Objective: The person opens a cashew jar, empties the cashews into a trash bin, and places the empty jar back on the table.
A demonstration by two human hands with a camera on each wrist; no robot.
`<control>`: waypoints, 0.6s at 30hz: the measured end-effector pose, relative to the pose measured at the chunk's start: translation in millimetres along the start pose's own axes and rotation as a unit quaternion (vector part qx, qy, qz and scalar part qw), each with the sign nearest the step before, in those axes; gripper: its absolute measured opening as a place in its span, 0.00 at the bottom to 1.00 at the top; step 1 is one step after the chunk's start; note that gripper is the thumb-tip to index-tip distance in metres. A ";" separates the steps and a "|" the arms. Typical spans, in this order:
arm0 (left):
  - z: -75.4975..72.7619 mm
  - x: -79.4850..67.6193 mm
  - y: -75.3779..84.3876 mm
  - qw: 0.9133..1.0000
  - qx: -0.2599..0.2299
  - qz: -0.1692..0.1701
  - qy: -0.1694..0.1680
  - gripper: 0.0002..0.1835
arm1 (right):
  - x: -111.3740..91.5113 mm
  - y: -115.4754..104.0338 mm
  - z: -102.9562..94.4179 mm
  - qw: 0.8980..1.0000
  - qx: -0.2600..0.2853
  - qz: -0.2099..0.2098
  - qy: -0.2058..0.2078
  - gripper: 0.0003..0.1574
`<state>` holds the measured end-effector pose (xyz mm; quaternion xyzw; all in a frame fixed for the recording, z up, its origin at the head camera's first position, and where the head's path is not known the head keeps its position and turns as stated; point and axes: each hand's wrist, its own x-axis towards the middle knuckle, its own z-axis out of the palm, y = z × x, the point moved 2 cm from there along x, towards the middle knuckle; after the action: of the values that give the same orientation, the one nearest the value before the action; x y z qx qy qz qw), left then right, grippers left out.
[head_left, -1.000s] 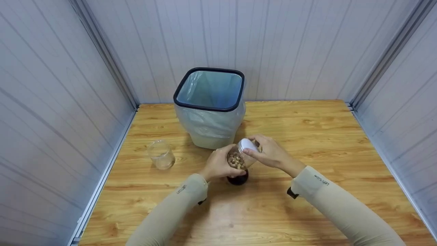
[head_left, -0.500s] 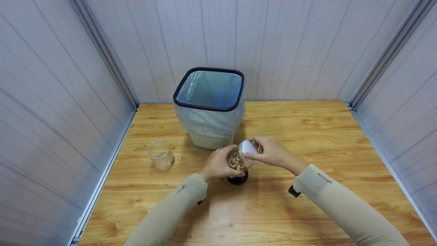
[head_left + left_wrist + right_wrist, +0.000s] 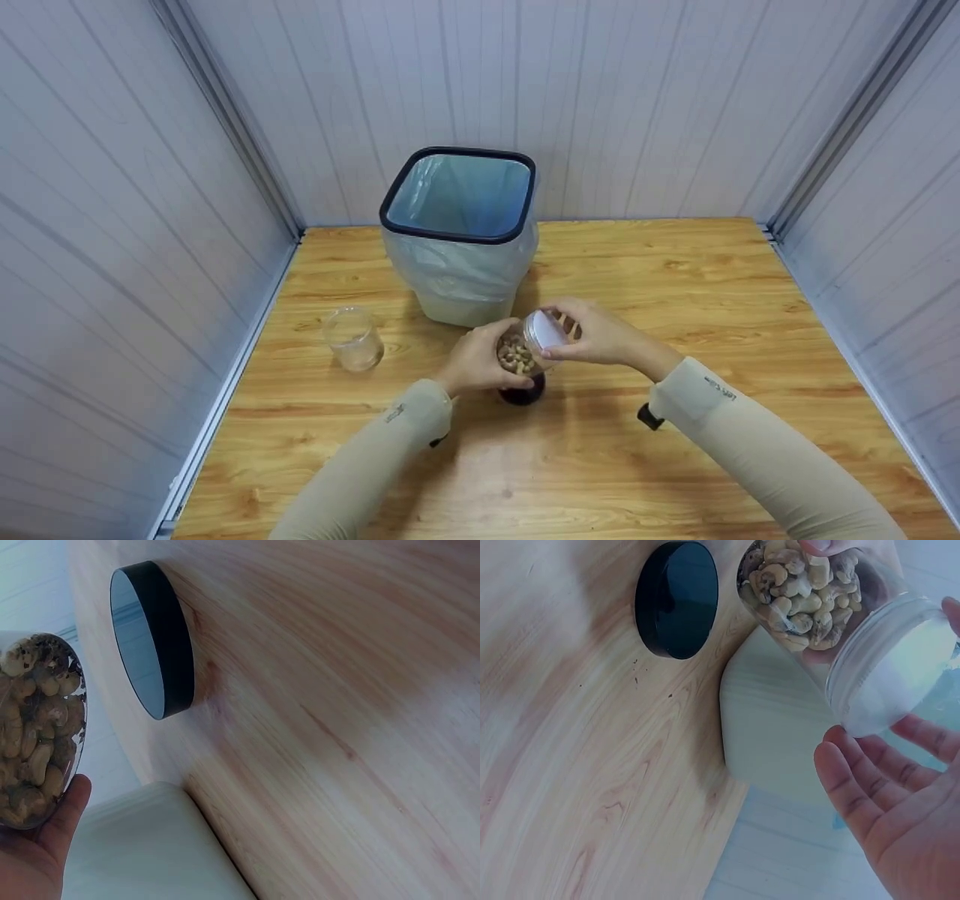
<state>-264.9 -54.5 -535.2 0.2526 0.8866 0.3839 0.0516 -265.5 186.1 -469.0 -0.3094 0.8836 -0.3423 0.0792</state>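
Note:
In the head view my left hand (image 3: 480, 358) grips a clear jar (image 3: 538, 367) of cashew nuts (image 3: 514, 354), tilted with its mouth up and to the right. A white seal (image 3: 548, 331) covers the mouth. My right hand (image 3: 600, 334) holds the jar at its rim, thumb and fingertips on different sides of the white seal. The right wrist view shows the right fingertips (image 3: 838, 736) at the rim's lower edge. Below the jar lies a round black lid (image 3: 523, 391) on the table, nearest the left hand.
A bin (image 3: 465, 281) with a plastic liner and black rim stands behind the hands. An upright clear glass (image 3: 354, 341) is to the left on the wooden table (image 3: 720, 300). Pale panel walls (image 3: 637, 112) enclose the back and sides. Small dark specks (image 3: 636, 673) lie near the lid.
My right hand has shifted around the jar's rim, its thumb moving lower along the white seal. The seal now faces further right. My left hand has barely moved.

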 end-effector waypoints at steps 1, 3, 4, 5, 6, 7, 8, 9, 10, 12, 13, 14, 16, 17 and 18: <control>0.0 0.1 -0.4 1.000 0.001 0.001 0.000 0.56 | -0.3 0.0 -0.3 1.000 0.000 -0.004 -0.003 0.44; 0.1 0.2 -0.9 1.000 0.001 0.005 -0.001 0.56 | -0.8 0.1 -0.7 1.000 0.004 -0.012 -0.009 0.45; 0.3 0.2 -1.0 1.000 0.002 0.006 -0.001 0.55 | -1.1 0.3 -0.8 1.000 0.006 -0.017 -0.012 0.46; 0.4 0.1 -1.1 1.000 0.003 0.007 -0.002 0.55 | -1.4 0.5 -0.9 1.000 0.007 -0.022 -0.015 0.46; 0.6 0.1 -1.3 1.000 0.004 0.007 -0.002 0.55 | -1.7 0.6 -1.0 0.999 0.009 -0.026 -0.019 0.46; 0.7 0.2 -1.4 1.000 0.005 0.008 -0.002 0.55 | -1.9 0.6 -1.1 0.999 0.010 -0.032 -0.022 0.47; 0.9 0.0 -1.4 1.000 0.005 0.008 -0.003 0.55 | -2.1 0.7 -1.2 0.999 0.012 -0.037 -0.025 0.47; 1.1 -0.1 -1.6 1.000 0.005 0.008 -0.003 0.55 | -2.2 1.0 -1.2 0.999 0.012 -0.043 -0.026 0.48; 1.4 -0.2 -1.7 1.000 0.006 0.007 -0.004 0.55 | -2.4 0.8 -1.3 0.998 0.015 -0.046 -0.028 0.48; 1.9 -0.6 -2.0 1.000 0.005 0.005 -0.004 0.56 | -2.6 0.9 -1.4 0.998 0.019 -0.052 -0.030 0.50; 2.1 -0.8 -2.0 1.000 0.005 0.004 -0.005 0.56 | -2.8 0.9 -1.5 0.998 0.020 -0.055 -0.031 0.50; 2.3 -1.1 -2.0 1.000 0.006 0.003 -0.005 0.56 | -2.9 0.9 -1.5 0.998 0.021 -0.059 -0.032 0.51; 2.8 -1.3 -2.4 1.000 0.007 0.001 -0.005 0.56 | -3.1 0.4 -1.4 0.997 0.023 -0.064 -0.033 0.51; 2.8 -1.8 -2.3 1.000 0.005 -0.001 -0.005 0.55 | -3.0 0.6 -1.1 0.997 0.023 -0.069 -0.033 0.51; 2.8 -2.1 -2.2 1.000 0.003 -0.002 -0.006 0.55 | -2.9 0.5 -0.8 0.996 0.025 -0.073 -0.033 0.51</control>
<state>-263.1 -54.9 -539.0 0.2529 0.8882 0.3794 0.0569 -263.7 188.6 -468.9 -0.3823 0.8465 -0.3590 0.0914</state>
